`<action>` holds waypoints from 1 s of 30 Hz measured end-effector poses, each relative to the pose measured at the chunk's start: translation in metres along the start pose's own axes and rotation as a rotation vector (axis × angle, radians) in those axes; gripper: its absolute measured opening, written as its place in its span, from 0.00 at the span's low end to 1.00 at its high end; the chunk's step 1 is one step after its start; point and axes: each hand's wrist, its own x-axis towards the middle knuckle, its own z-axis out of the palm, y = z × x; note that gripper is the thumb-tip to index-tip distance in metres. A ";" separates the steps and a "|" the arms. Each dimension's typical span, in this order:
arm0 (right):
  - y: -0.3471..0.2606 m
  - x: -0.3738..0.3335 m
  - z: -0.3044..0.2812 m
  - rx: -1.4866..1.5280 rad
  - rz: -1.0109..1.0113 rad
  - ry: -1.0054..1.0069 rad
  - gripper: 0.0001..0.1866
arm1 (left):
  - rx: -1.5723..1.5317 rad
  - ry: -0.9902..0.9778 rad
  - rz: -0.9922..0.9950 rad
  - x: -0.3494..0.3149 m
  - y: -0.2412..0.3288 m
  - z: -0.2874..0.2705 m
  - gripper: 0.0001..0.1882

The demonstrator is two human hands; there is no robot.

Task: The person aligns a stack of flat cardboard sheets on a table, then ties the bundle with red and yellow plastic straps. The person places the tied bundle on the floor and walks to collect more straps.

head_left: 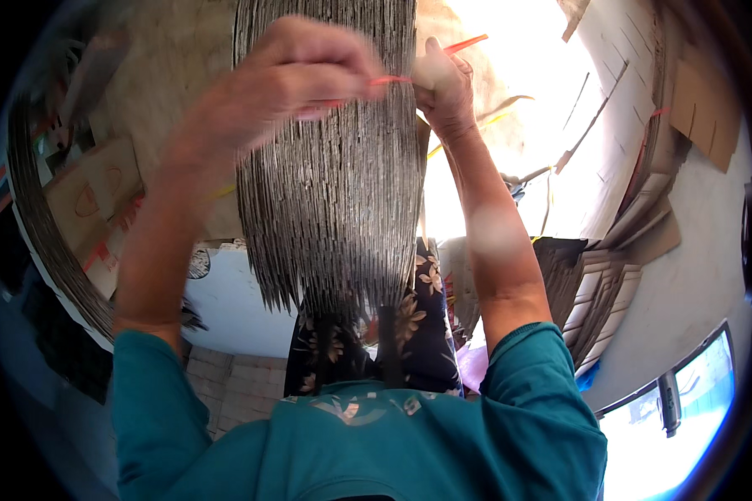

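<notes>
Filling the upper middle of the frame in front of you is a thick, grey-brown stack of thin card sheets [330, 184], edges toward you, its lower ends splayed and jagged. Those ends hang in front of dark floral cloth [430, 334] at the centre. A flat, orange-red strip [468, 44] shows between your hands across the upper part of the stack. At the left, a brown cardboard box [100, 188] with red markings sits well apart from the work; at the right are loose brown cardboard pieces [706, 108]. Thin yellow bands lie right of the stack.

Your left hand [309, 71], blurred, is over the upper stack, fingers curled in around the strip, and it hides part of the sheets. Your right hand [445, 88] is just beside the stack's right edge, clenched on the strip, one end poking up to the right. Both forearms rise from teal sleeves.

The pale work surface [163, 75] glares white at upper right; pale tiled floor [242, 388] shows at lower left and a bright window [702, 409] at lower right.
</notes>
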 end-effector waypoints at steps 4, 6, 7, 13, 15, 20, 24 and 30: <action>0.020 0.001 -0.007 -0.488 -0.430 -0.065 0.06 | -0.071 -0.008 0.029 0.065 0.004 0.068 0.06; 0.013 -0.011 -0.015 -0.263 -0.170 -0.151 0.06 | 0.076 0.056 0.006 0.090 0.001 0.063 0.08; 0.008 -0.017 -0.019 -0.158 -0.042 -0.175 0.08 | 0.150 0.096 -0.011 0.099 -0.001 0.058 0.10; 0.004 -0.035 -0.003 0.176 -0.059 -0.192 0.07 | 0.679 -0.131 0.036 0.131 -0.009 0.034 0.23; 0.004 -0.032 -0.005 0.233 -0.028 -0.173 0.06 | 0.439 0.118 -0.224 0.110 0.022 0.052 0.19; 0.011 -0.029 -0.013 0.373 -0.011 -0.245 0.07 | 0.660 0.067 0.112 0.075 -0.028 0.034 0.22; 0.009 -0.026 -0.008 0.433 0.025 -0.213 0.08 | 0.970 0.208 0.520 0.061 -0.050 0.040 0.25; 0.000 -0.014 0.005 0.363 0.100 -0.115 0.09 | 1.426 0.332 0.836 0.057 -0.067 0.042 0.10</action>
